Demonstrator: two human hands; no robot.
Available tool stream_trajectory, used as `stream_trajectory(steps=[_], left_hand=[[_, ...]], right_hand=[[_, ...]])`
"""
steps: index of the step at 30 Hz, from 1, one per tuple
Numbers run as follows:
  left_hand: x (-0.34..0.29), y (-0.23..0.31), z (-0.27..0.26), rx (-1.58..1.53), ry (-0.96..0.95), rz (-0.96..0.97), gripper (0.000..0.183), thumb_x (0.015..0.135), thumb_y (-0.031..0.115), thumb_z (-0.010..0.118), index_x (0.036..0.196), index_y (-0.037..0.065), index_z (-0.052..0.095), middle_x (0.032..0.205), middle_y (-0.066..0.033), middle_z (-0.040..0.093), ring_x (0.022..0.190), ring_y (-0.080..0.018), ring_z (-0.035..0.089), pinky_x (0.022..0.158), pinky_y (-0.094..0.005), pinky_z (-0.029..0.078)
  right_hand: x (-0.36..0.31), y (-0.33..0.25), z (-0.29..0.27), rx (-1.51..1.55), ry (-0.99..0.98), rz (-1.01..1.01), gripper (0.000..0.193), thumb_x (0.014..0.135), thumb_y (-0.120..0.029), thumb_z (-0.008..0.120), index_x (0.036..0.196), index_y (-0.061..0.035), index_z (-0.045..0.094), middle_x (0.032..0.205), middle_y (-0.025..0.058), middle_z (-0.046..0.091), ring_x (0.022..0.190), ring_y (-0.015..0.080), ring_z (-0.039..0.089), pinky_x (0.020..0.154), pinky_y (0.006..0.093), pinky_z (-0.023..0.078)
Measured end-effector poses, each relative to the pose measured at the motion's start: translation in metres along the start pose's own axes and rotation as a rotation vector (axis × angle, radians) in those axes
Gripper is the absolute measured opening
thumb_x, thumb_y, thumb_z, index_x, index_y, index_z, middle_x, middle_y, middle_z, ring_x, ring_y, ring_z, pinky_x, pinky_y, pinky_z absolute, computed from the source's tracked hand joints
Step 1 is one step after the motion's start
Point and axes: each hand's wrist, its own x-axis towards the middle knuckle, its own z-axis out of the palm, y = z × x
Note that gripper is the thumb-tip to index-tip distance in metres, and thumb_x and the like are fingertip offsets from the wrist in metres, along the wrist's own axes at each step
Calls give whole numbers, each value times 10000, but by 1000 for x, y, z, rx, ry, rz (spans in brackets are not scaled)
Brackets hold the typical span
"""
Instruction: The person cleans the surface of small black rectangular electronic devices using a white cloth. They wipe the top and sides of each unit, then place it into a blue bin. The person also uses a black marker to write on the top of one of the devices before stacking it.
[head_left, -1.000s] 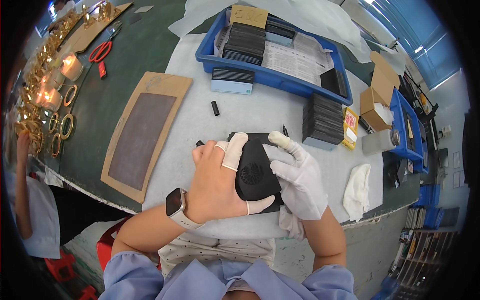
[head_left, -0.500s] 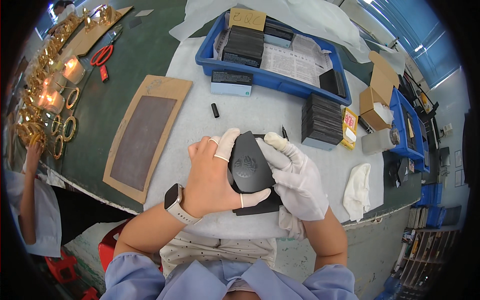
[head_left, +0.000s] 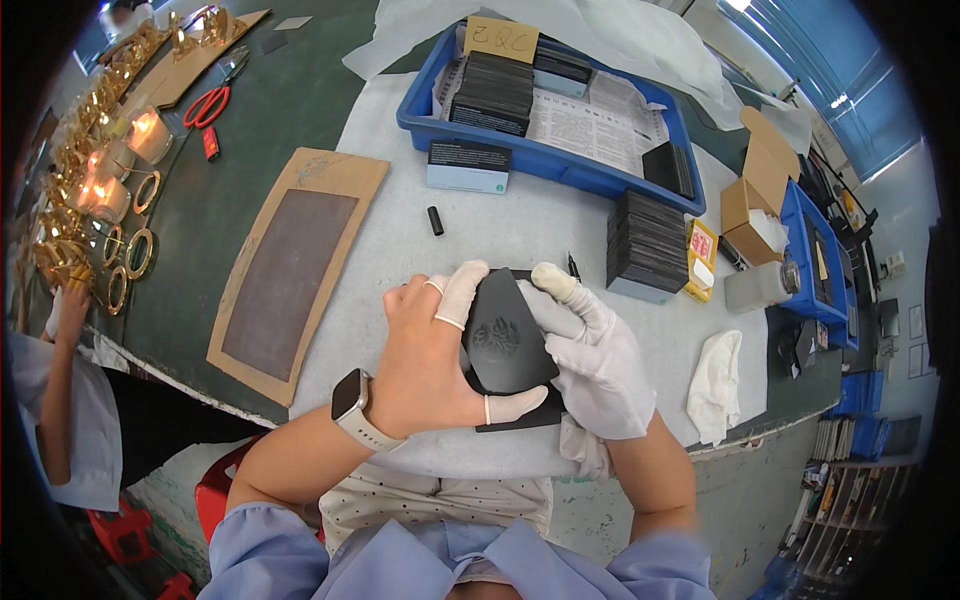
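Note:
A flat black plate (head_left: 518, 350) with a round embossed emblem is held tilted between my two hands. My left hand (head_left: 415, 345) closes around its left side, with white finger cots on the thumb and a finger; the thumb grips the lower edge. In a white glove, my right hand (head_left: 608, 370) closes on the plate's right edge, its fingers partly hidden behind it. Below both lies another dark flat piece (head_left: 530, 425), mostly covered. A black pen (head_left: 573, 266) lies just beyond my right hand, and its black cap (head_left: 435, 221) is farther left.
A blue tray (head_left: 560, 155) with stacked black pieces stands at the back; another black stack (head_left: 645, 245) is in front of it. A cardboard-framed dark board (head_left: 290, 270) lies left. At right are a white cloth (head_left: 714, 385) and a jar (head_left: 760, 287). A co-worker's hand (head_left: 72, 300) is far left.
The held plate has tilted slightly, and its emblem catches the light differently. Both hands keep their grip. The whole view has shifted a little.

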Motion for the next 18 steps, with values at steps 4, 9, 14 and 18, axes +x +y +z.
stream_trajectory(steps=[4, 9, 14, 18], left_hand=[[-1, 2, 2, 18, 9, 18, 1060, 520, 518, 865, 1325, -17, 431, 1028, -90, 522, 871, -238, 470, 823, -374, 291], [-4, 8, 7, 51, 21, 56, 1063, 526, 545, 852, 1315, -36, 440, 1025, -94, 516, 868, -240, 463, 809, -391, 284], [-3, 12, 7, 33, 35, 100, 985, 519, 482, 846, 1274, -39, 488, 986, -102, 506, 860, -265, 461, 801, -400, 290], [-3, 7, 8, 66, 38, 94, 1071, 523, 546, 851, 1321, -36, 438, 1032, -95, 517, 863, -241, 458, 824, -396, 281]], right_hand=[[2, 1, -2, -68, 84, 6, 580, 832, 99, 548, 1387, -26, 429, 1329, 137, 565, 1049, 121, 599, 842, 211, 486], [5, 2, 2, -54, 157, -20, 537, 846, 83, 569, 1361, -13, 448, 1269, 155, 595, 1001, 136, 625, 829, 219, 508], [6, 1, 3, 2, 164, -26, 514, 850, 88, 568, 1343, 2, 455, 1215, 155, 612, 1033, 178, 628, 895, 260, 516], [4, 2, 3, 6, 102, -50, 514, 853, 95, 549, 1348, 5, 447, 1270, 161, 576, 1123, 190, 590, 957, 275, 482]])
